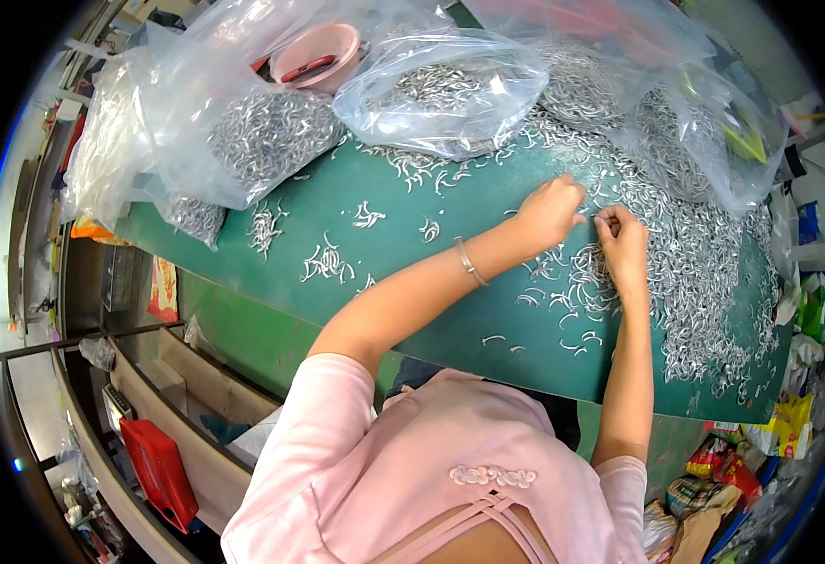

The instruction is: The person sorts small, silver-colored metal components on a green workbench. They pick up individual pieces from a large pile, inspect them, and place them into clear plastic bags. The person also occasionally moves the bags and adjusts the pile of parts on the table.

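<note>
Small curved metal hook [597, 215] pinched between left hand [551, 212] and right hand [622, 242]; fingertips closed on it; loose pile [704, 273] spread rightward, nearer right hand.

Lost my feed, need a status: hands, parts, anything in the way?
Left hand and right hand pinching small metal hooks together, fingertips meeting. Loose hook pile on green table. Clear bags behind, not blocking.

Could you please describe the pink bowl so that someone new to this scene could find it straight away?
Start at the green table and go to its far edge, where clear bags of small silvery metal hooks are piled. The pink bowl sits among them, left of the middle. It is the only round pink thing there, with a red tool lying inside.
</note>
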The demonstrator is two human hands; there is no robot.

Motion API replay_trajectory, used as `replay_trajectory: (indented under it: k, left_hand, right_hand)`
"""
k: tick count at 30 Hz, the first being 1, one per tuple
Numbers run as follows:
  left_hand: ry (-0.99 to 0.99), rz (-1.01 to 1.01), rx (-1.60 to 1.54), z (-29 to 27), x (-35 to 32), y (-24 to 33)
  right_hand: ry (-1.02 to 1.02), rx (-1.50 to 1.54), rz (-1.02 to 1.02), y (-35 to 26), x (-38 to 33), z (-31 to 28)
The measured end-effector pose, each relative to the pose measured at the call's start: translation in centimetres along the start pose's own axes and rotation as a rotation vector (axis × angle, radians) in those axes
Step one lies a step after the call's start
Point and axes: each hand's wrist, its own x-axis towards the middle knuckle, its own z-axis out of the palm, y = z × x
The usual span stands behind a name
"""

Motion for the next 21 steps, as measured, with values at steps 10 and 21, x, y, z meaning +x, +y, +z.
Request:
replay_trajectory:
  k: [10, 21]
  left_hand:
    - [0.067, 0.045, 0.109, 1.3, 0.4, -1.1]
    - [0.032, -0.373, -0.417, -2.7, 0.7, -3.6]
  right_hand:
    - [0.027, -0.004, -0.060, -0.4, 2.1, 0.1]
    - [-0.089, -0.065, -0.109, -1.1, 2.1, 0.8]
